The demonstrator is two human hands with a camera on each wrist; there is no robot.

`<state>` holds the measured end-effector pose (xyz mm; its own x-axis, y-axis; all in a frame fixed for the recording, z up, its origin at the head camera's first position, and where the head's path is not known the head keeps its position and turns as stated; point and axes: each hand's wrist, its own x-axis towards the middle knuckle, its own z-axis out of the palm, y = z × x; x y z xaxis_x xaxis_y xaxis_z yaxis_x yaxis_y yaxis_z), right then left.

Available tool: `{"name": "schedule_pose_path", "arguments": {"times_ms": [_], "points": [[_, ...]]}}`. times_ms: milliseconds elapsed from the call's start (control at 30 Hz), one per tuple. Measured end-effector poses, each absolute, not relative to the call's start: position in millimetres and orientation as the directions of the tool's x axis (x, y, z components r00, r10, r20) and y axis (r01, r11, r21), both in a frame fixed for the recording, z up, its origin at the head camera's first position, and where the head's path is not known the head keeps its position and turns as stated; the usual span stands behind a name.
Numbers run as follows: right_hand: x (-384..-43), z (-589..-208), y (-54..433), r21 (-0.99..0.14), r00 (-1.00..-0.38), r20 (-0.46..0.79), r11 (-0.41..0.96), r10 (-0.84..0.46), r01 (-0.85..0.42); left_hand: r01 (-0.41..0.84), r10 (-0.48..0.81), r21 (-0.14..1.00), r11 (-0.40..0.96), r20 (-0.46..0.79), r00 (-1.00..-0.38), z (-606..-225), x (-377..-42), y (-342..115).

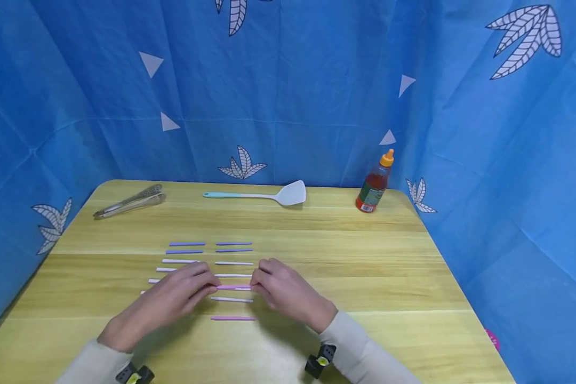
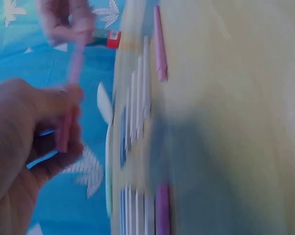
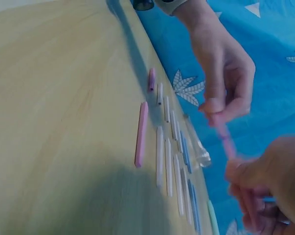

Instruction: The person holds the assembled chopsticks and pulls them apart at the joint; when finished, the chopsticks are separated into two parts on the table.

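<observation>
Both hands hold one thin pink stick point(image 1: 233, 287) between them. My left hand point(image 1: 170, 296) pinches its left end, and my right hand point(image 1: 288, 293) pinches the right end. Both wrist views show the stick raised off the table, with thumb and fingers closed round it and its middle bare. Beneath and beyond the hands lie two columns of similar sticks: blue ones point(image 1: 233, 250) at the back, white ones point(image 1: 232, 300) further forward. A pink stick point(image 1: 232, 318) lies at the front of the right column. The left forearm and hand cover part of the left column.
Metal tongs point(image 1: 130, 202) lie at the table's back left. A spatula point(image 1: 290, 194) with a light blue handle lies at the back middle. A sauce bottle point(image 1: 374, 184) with an orange cap stands at the back right. Blue patterned cloth point(image 1: 317, 80) hangs behind the wooden table point(image 1: 365, 256).
</observation>
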<state>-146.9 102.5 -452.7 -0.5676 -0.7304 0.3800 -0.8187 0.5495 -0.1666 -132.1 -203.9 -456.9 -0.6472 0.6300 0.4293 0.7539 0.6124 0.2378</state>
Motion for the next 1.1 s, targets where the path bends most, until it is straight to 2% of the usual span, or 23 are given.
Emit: {"name": "schedule_pose_path", "arguments": {"times_ms": [167,233,433,500,700,867,1100], "points": [[-150,-455,127,-0.271,-0.676,0.342,0.62,-0.653,-0.736,0.646,0.531,0.289,0.706,0.389,-0.753,-458,-118,-245],[-148,-456,131,-0.319,-0.692,0.33,0.615,-0.642,-0.722,0.618,0.511,0.299,0.727,0.365,-0.778,-461,-111,-260],[-129,-467,115,-0.384,-0.643,0.268,0.532,-0.718,-0.755,0.647,0.556,0.275,0.711,0.343,-0.757,-474,-103,-285],[-118,-473,107,-0.382,-0.623,0.236,0.519,-0.746,-0.765,0.632,0.552,0.306,0.712,0.312,-0.773,-476,-100,-289],[-94,-487,86,-0.267,-0.547,0.237,0.488,-0.803,-0.831,0.554,0.529,0.389,0.736,0.18,-0.829,-480,-93,-296],[-87,-495,74,-0.155,-0.517,0.306,0.493,-0.8,-0.856,0.577,0.55,0.379,0.724,0.188,-0.814,-485,-92,-294],[-83,-499,66,-0.11,-0.5,0.344,0.494,-0.795,-0.862,0.585,0.562,0.385,0.714,0.185,-0.806,-488,-93,-296]]}}
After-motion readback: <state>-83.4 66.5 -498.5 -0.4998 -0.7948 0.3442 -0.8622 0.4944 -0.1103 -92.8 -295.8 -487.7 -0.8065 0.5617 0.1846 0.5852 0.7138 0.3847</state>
